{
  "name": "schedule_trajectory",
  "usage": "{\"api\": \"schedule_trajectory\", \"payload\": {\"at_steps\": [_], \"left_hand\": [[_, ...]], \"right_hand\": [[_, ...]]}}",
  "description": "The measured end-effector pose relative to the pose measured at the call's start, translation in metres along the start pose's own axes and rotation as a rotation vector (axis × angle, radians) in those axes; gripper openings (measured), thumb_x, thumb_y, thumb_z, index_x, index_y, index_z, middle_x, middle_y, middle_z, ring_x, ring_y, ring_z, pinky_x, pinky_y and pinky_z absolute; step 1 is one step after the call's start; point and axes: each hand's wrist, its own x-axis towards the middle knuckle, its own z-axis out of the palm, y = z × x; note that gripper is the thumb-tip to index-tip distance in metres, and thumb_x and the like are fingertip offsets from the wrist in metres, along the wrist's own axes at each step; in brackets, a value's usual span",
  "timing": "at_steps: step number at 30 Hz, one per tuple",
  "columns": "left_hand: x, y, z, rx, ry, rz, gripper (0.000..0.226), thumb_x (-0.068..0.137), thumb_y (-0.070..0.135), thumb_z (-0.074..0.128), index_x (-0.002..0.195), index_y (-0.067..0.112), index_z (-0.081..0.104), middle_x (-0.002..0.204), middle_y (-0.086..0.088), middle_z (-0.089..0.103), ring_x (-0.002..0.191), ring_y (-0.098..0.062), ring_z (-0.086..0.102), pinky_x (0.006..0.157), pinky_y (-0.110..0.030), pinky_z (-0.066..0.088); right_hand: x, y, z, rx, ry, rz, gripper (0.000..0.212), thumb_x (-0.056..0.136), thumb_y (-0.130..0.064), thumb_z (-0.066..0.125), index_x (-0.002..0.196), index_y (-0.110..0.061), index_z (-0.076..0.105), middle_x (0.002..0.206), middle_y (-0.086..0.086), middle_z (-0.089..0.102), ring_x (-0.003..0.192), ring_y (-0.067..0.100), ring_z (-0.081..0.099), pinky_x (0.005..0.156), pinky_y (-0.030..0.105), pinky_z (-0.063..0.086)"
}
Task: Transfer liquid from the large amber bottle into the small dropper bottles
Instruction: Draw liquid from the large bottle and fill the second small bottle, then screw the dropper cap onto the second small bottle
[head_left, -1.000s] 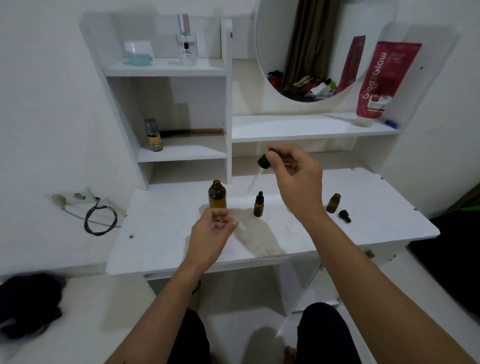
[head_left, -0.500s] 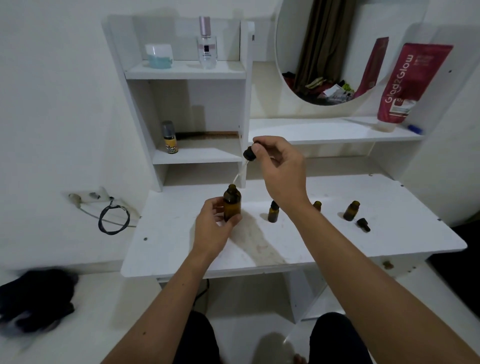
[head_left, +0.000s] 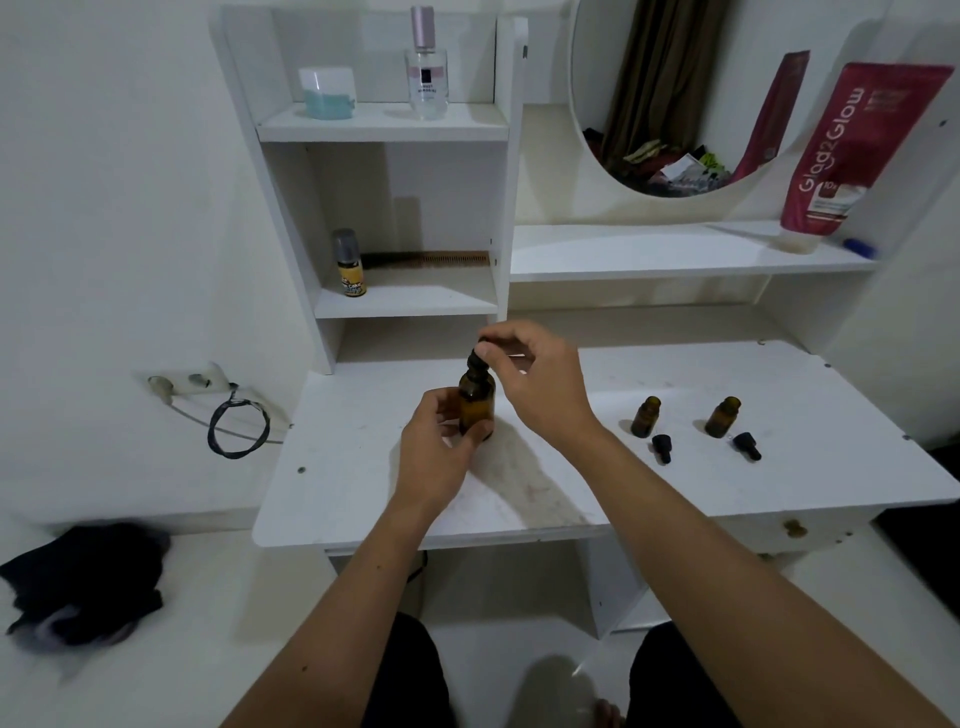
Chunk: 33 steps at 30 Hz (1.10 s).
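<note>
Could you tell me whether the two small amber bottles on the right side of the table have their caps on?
No, both small bottles stand open, and their black caps lie on the table beside them.

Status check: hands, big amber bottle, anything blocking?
Left hand grips large amber bottle. Right hand pinches dropper cap at its neck. Two small bottles open, nothing blocking.

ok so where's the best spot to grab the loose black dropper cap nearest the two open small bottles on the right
Take the black dropper cap by its wider round collar, from straight above. It lies flat on the table, apart from the small bottle, leaving both sides open for a grip.
</note>
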Motion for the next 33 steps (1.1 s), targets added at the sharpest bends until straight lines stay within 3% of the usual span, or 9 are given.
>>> {"api": "schedule_trajectory", "payload": {"at_steps": [7, 12, 17, 22, 28, 33], "left_hand": [[0.001, 0.0, 0.001, 0.027, -0.003, -0.005, 0.047, 0.089, 0.03, 0.08, 0.128, 0.027, 0.054, 0.121, 0.011, 0.066, 0.106, -0.01, 0.065, 0.085, -0.012, 0.049], [0.002, -0.002, 0.001, 0.033, 0.001, -0.016, 0.051, 0.088, 0.031, 0.082, 0.13, 0.025, 0.054, 0.125, 0.008, 0.067, 0.107, -0.012, 0.066, 0.096, -0.027, 0.056], [0.0, -0.001, 0.002, 0.032, 0.011, -0.056, 0.07, 0.083, 0.035, 0.085, 0.14, 0.026, 0.045, 0.135, 0.005, 0.061, 0.11, -0.014, 0.064, 0.093, -0.022, 0.053], [-0.008, 0.003, 0.001, -0.018, 0.104, -0.053, 0.088, 0.077, 0.036, 0.089, 0.146, 0.024, 0.037, 0.14, 0.0, 0.054, 0.116, -0.016, 0.06, 0.099, -0.03, 0.055], [-0.029, 0.01, 0.011, -0.061, 0.266, -0.037, 0.092, 0.077, 0.035, 0.09, 0.147, 0.021, 0.032, 0.127, -0.001, 0.051, 0.106, -0.016, 0.058, 0.086, -0.016, 0.049], [-0.055, 0.026, 0.042, -0.152, 0.258, 0.0, 0.076, 0.083, 0.03, 0.086, 0.14, 0.025, 0.035, 0.117, 0.0, 0.054, 0.098, -0.016, 0.058, 0.082, -0.019, 0.05]], "right_hand": [[-0.004, 0.008, 0.004, -0.044, 0.007, -0.012, 0.016, 0.097, -0.014, 0.074, 0.113, -0.013, 0.077, 0.102, -0.006, 0.075, 0.091, 0.0, 0.07, 0.082, 0.007, 0.053], [-0.004, 0.008, 0.002, -0.038, 0.009, -0.012, 0.022, 0.098, -0.016, 0.074, 0.119, -0.014, 0.074, 0.11, -0.002, 0.077, 0.097, 0.006, 0.072, 0.087, 0.013, 0.058], [-0.012, 0.005, -0.012, -0.021, 0.057, -0.021, 0.024, 0.098, -0.02, 0.074, 0.122, -0.015, 0.074, 0.115, -0.004, 0.076, 0.102, 0.004, 0.071, 0.085, 0.012, 0.056], [-0.035, 0.007, -0.042, -0.054, 0.126, -0.023, 0.022, 0.098, -0.023, 0.075, 0.119, -0.018, 0.074, 0.11, -0.006, 0.074, 0.098, -0.003, 0.067, 0.079, 0.006, 0.052], [-0.08, 0.041, -0.098, -0.095, 0.197, 0.092, 0.019, 0.097, -0.024, 0.076, 0.115, -0.021, 0.076, 0.102, -0.012, 0.074, 0.091, 0.004, 0.067, 0.076, 0.011, 0.052], [-0.109, 0.077, -0.127, -0.129, 0.337, 0.263, 0.014, 0.092, -0.022, 0.08, 0.106, -0.023, 0.078, 0.097, -0.014, 0.074, 0.085, 0.002, 0.065, 0.074, 0.024, 0.052]]}}
